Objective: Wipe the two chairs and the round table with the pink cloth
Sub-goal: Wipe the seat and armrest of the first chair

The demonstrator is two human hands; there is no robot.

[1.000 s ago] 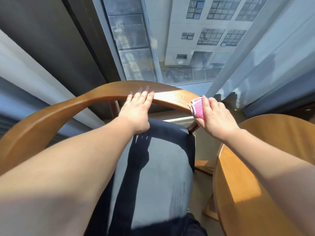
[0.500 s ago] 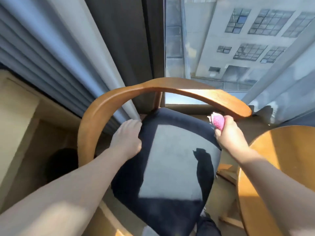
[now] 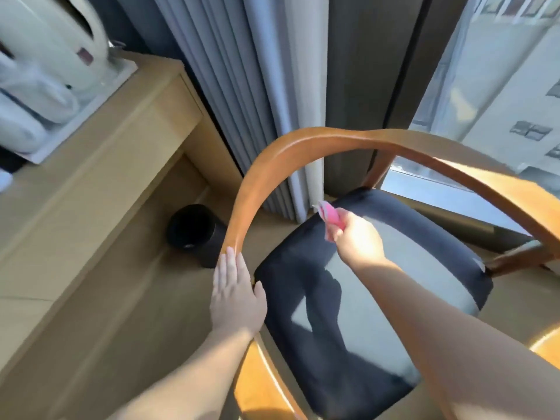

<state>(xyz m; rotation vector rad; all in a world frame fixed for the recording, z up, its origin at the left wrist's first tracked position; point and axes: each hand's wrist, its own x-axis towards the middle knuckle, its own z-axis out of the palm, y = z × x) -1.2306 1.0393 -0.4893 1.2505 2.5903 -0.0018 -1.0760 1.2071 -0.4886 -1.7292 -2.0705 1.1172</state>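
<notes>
The chair [image 3: 363, 298] fills the view, its curved wooden rail [image 3: 251, 189] arching leftward — the left hand [image 3: 236, 295] lies flat, fingers spread, on its lower end; the right hand [image 3: 357, 241], fingers closed round the pink cloth [image 3: 328, 212], hovers over the seat, just right of the rail — nearer its unwiped curve

A black bin [image 3: 194, 231] stands on the wood floor [image 3: 121, 298] beside the chair [image 3: 303, 153].

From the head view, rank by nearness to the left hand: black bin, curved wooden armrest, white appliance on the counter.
1. Curved wooden armrest: under the left hand.
2. Black bin: on the floor, ahead-left.
3. White appliance: on the counter, far left.
</notes>
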